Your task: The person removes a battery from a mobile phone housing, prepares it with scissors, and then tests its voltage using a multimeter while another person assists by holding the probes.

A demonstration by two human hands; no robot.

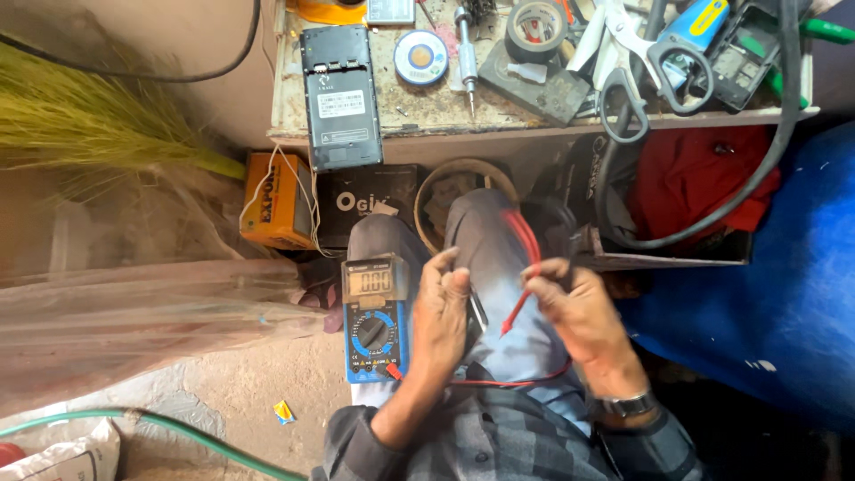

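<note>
Pinching red probe in right hand, tip toward seven o'clock; left hand curled around black probe, meter propped on thigh for reading.

Multimeter: blue rubbery casing, matt, glossy display window. Red probe: smooth plastic, lead shiny. Scissors: bright metal blades, black plastic handles. Table: worn wood, rough, stained. Trousers: grey woven cloth. Wristwatch: metal band. Floor: rough, dusty concrete.
</note>
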